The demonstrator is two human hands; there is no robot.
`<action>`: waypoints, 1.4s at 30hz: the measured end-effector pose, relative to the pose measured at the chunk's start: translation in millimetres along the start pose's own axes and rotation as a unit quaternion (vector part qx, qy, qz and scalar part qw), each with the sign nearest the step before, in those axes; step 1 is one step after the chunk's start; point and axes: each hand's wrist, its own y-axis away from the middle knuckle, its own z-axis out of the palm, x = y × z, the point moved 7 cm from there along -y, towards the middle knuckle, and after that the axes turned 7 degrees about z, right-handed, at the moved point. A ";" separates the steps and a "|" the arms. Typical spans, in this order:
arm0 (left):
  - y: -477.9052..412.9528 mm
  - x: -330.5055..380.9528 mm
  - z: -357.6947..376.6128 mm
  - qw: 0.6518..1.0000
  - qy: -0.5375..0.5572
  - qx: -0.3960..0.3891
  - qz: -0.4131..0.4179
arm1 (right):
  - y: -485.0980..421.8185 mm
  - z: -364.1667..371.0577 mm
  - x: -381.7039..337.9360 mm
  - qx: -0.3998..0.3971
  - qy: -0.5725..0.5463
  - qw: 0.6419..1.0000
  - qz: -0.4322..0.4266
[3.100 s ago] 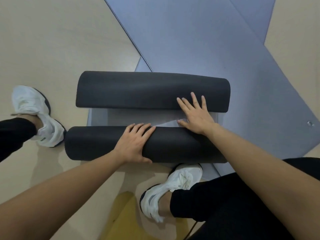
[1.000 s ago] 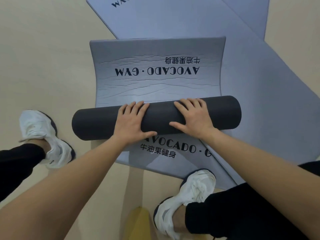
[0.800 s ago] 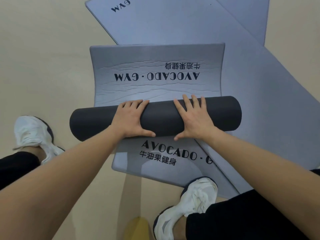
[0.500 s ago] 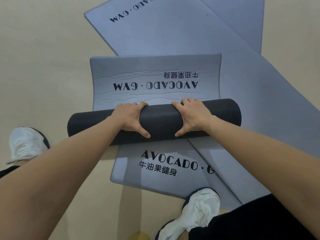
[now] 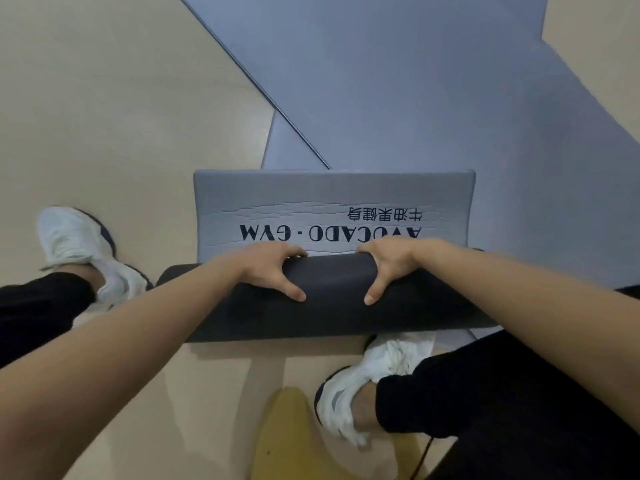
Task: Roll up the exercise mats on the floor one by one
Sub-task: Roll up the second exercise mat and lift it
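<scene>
Change: left hand (image 5: 268, 268) and right hand (image 5: 389, 265), flat-palmed 0.8 s ago, now curl over dark roll (image 5: 334, 289), thumbs on near side, fingers over far side. Unrolled tail (image 5: 332, 199) shorter, logo right at fingers; this mat looks nearly rolled

Around: left shoe (image 5: 74, 244), yellow floor patch (image 5: 294, 438), right shoe (image 5: 377, 368) just beside roll; more grey mats (image 5: 415, 81) flat beyond, under tail. Rolling path looks unblocked

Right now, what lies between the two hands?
Only a bare stretch of the dark rolled mat, gripped by the left hand and right hand, as the head view shows.
</scene>
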 end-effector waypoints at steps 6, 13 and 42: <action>41.4 34.7 31.0 0.951 -0.148 0.261 0.071 | -0.1 3.1 10.2 0.004 -0.049 0.999 0.010; 28.2 49.3 52.2 0.930 -0.232 0.285 -0.009 | 33.1 -32.0 7.4 0.228 0.098 0.967 0.056; -21.9 75.8 -35.2 0.897 -0.273 0.346 -0.020 | 99.3 -84.4 109.4 0.546 -0.086 0.814 0.179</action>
